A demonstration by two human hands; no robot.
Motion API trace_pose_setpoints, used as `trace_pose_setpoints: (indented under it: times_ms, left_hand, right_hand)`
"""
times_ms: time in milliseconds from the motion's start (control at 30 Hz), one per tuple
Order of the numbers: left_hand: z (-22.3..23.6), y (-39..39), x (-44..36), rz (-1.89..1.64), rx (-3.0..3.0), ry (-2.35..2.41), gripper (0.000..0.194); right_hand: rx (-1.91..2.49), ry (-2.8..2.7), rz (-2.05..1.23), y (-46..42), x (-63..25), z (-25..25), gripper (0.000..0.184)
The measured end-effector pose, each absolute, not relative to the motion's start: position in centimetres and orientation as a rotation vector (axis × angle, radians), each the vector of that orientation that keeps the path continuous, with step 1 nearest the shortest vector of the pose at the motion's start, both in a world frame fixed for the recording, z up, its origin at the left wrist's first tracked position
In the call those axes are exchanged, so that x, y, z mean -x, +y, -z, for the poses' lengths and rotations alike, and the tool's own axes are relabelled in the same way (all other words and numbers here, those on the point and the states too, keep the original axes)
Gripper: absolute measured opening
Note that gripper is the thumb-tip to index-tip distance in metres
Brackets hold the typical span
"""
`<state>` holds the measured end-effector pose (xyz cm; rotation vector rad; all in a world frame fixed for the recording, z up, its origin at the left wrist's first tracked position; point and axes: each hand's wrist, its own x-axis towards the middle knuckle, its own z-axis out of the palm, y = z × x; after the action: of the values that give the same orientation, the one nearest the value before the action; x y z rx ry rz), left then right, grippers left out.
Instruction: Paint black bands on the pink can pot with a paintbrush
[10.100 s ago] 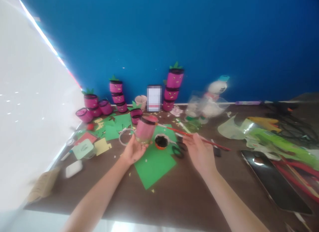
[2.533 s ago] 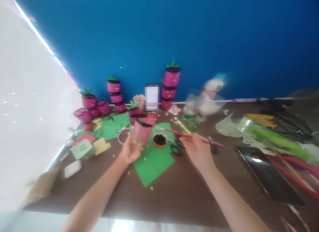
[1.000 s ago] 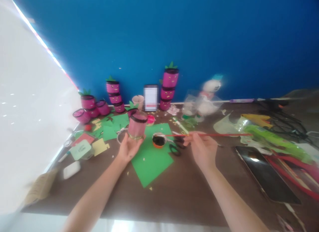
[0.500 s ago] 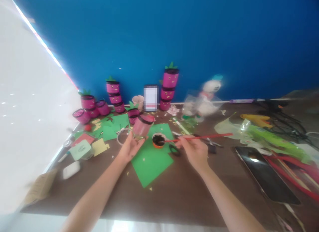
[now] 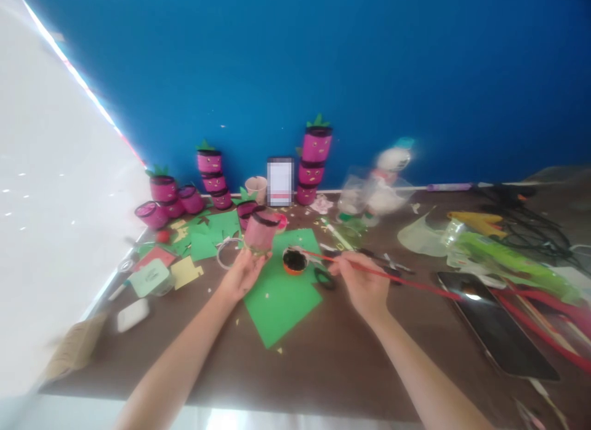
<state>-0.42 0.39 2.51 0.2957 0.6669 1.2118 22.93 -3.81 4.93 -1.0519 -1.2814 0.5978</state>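
My left hand (image 5: 244, 273) is closed around the lower part of a pink cup (image 5: 260, 233) with a dark rim, held tilted above the table. In my right hand (image 5: 362, 281) is a long, thin red paintbrush (image 5: 406, 280), pinched between the fingers. Its tip points left, by the rim of a small orange pot (image 5: 294, 268) with black paint inside. That pot stands on a green paper sheet (image 5: 281, 307). Scissors with black handles (image 5: 324, 278) lie between the pot and my right hand. A small dark-rimmed pink cup (image 5: 246, 212) stands behind the held one.
Stacked pink cups with green leaf tops (image 5: 315, 145) stand along the blue wall, beside a propped phone (image 5: 280, 182). Right of my hand lie a dark phone (image 5: 496, 325), green plastic (image 5: 512, 257) and a yellow glue gun (image 5: 475, 222). Paper notes (image 5: 150, 277) lie at left.
The brush has swung: its tip rose toward the pot's rim and its back end dropped toward the dark phone. The pink cup has tipped more upright and shifted slightly left.
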Motion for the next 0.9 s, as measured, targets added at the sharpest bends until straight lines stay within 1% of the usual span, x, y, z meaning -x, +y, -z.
trace_pose_setpoints:
  times_ms: [100,200,333,533,900]
  left_hand:
    - [-2.4,0.4,0.5,-1.193,-0.278,0.696,0.030]
    - [-2.6,0.5,0.5,-1.151,-0.286,0.701,0.031]
    - [-3.2,0.5,0.6,-1.123,-0.271,0.695,0.041]
    - [-3.4,0.6,0.5,-1.083,-0.196,0.702,0.051]
    - [-3.2,0.4,0.5,-1.017,-0.251,0.682,0.052]
  right_hand:
    - [1.071,-1.195,-0.503,-3.9,-23.2,-5.1,0.018]
    - [1.054,-1.067,-0.498,-3.7,-23.5,-5.2,0.016]
    - [0.932,-0.952,-0.628,-3.5,-23.6,-5.3,0.013]
    - [0.838,-0.910,-0.858,-3.3,-23.6,-6.1,0.010]
    - [0.772,-0.962,-1.055,-3.0,-23.6,-5.8,0.006]
